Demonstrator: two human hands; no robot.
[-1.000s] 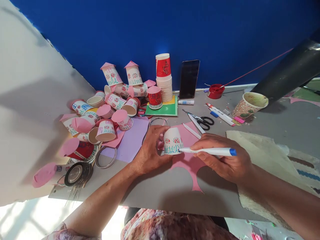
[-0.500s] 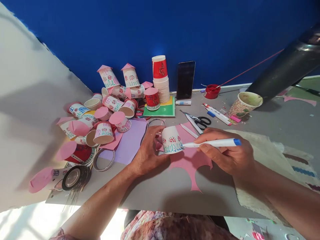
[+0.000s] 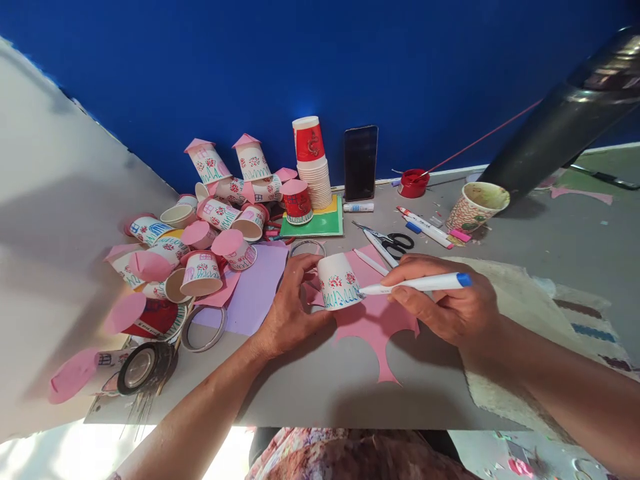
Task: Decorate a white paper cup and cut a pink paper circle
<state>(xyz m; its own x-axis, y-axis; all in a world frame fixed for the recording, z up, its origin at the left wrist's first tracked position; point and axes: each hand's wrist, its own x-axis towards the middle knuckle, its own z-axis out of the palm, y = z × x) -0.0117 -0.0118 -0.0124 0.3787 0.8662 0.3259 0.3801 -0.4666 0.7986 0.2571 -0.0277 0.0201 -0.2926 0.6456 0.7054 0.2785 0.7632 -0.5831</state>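
Observation:
A white paper cup (image 3: 338, 283) with red flowers and blue-green strokes drawn on it is held upside down, slightly tilted, between the thumb and fingers of my left hand (image 3: 295, 307). My right hand (image 3: 445, 300) grips a white marker (image 3: 415, 285) with a blue end, its tip touching the cup's right side near the rim. Under the cup lies pink paper (image 3: 370, 333) with round pieces cut from its edge. Black-handled scissors (image 3: 395, 243) and more white markers rest just beyond my right hand.
Decorated cups with pink paper tops (image 3: 200, 270) are heaped at the left. Behind stand a stack of paper cups (image 3: 315, 173) and a phone (image 3: 361, 163). Tape rolls (image 3: 205, 328) lie near purple paper (image 3: 257, 287). At right are a patterned cup (image 3: 477, 208), a red paint pot (image 3: 414, 183) and a cloth (image 3: 505, 327).
The whole view has shifted slightly. My left hand still holds the cup and the marker tip remains at its lower right side, with hardly any movement between them.

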